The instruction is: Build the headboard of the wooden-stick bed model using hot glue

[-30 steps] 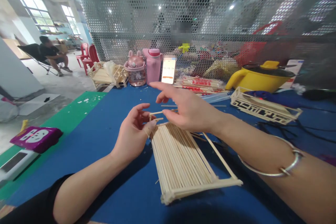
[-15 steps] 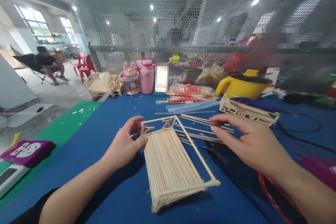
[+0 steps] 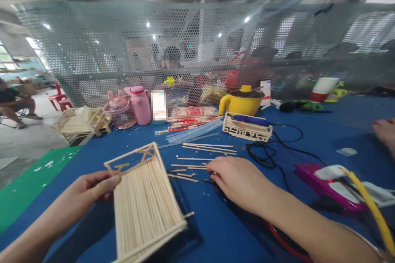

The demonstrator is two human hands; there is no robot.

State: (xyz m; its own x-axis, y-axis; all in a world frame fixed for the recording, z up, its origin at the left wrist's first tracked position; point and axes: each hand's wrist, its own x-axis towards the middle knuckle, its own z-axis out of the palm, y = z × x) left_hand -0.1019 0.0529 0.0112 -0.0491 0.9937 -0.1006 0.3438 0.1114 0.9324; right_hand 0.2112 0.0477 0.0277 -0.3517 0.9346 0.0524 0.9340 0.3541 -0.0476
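My left hand (image 3: 95,187) grips a model built of thin wooden sticks (image 3: 145,201) by its far left corner, thumb on top. The model has a slatted panel and a stick frame, and it is tilted above the blue table. Over the loose wooden sticks (image 3: 210,151) is my right hand (image 3: 237,176), palm down, its fingers drawn together at the ends of some sticks. Whether a stick is between the fingertips is hidden. A dark pointed tool (image 3: 210,181) lies partly under this hand.
Behind are a pink thermos (image 3: 142,107), a yellow pot (image 3: 243,102), packaged sticks (image 3: 194,111) and a small stick frame (image 3: 247,129) with a blue-handled tool. A purple device (image 3: 327,189) with cables lies right. Another person's hand (image 3: 385,131) rests at the right edge.
My view has turned right. My left hand has lifted and tilted the stick model. My right hand has lowered onto the loose sticks, and its spread fingers have closed together.
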